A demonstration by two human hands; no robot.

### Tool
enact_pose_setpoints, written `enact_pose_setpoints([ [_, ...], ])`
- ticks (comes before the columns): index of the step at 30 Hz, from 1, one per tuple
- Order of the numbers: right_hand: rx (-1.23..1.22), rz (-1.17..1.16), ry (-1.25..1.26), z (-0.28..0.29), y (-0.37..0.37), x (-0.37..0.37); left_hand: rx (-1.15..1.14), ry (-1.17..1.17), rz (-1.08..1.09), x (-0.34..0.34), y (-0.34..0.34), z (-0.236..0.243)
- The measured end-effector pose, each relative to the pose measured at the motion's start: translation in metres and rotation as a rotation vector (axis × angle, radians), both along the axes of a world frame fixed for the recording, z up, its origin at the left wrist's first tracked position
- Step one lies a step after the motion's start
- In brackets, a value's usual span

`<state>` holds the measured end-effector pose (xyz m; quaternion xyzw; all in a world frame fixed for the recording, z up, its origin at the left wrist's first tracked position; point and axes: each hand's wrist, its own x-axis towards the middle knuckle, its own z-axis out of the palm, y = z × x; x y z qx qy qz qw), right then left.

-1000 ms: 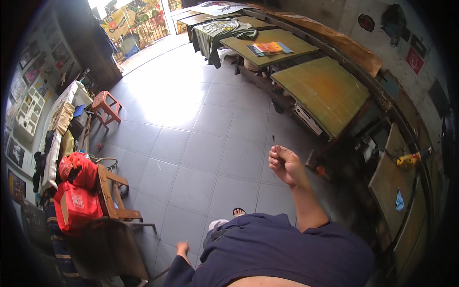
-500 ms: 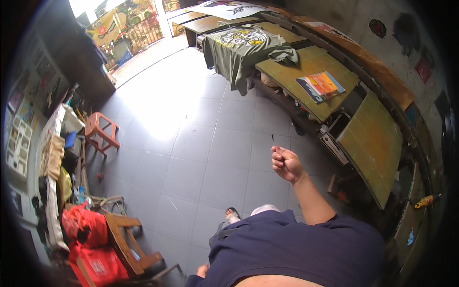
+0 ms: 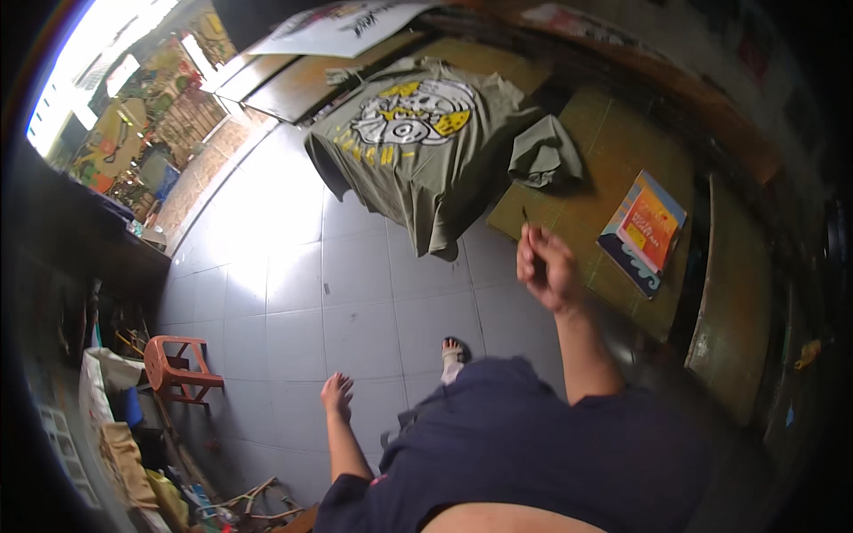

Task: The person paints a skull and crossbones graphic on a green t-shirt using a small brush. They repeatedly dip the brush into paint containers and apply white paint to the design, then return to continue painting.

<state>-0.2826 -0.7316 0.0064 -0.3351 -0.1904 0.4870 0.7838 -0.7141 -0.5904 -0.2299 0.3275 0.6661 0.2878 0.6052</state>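
My right hand (image 3: 549,266) is raised in front of me, its fingers closed round a thin paintbrush (image 3: 525,215). Only the dark tip shows above my fingers; the rest is hidden in the grip. Past that hand, an olive-green T-shirt (image 3: 444,173) lies spread over a worktable, its lower part hanging off the edge. A yellow, white and black cartoon print covers its front. Lower down on the left, my left hand (image 3: 337,395) hangs over the tiled floor with its fingers loosely extended and nothing in them.
Orange and dark-blue booklets (image 3: 647,235) lie on the greenish tabletop (image 3: 586,213) at right. Further right stands another board (image 3: 733,302). A red plastic stool (image 3: 182,369) is at left, beside cluttered shelving. A large white printed sheet (image 3: 342,28) lies at the back.
I have moved forward, so the shirt and tables are nearer. My left hand has come into fuller view. The red bags at lower left have left the picture. My right hand still holds the paintbrush.
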Motion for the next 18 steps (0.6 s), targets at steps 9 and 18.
enact_pose_setpoints([
  [9,0.010,-0.163,-0.082,0.023,0.137,0.054,0.191,0.047,-0.072,0.049,0.175,0.043],
  [18,-0.080,-0.707,-0.196,-0.004,0.204,0.064,0.712,0.048,-0.340,0.181,0.435,0.113],
])
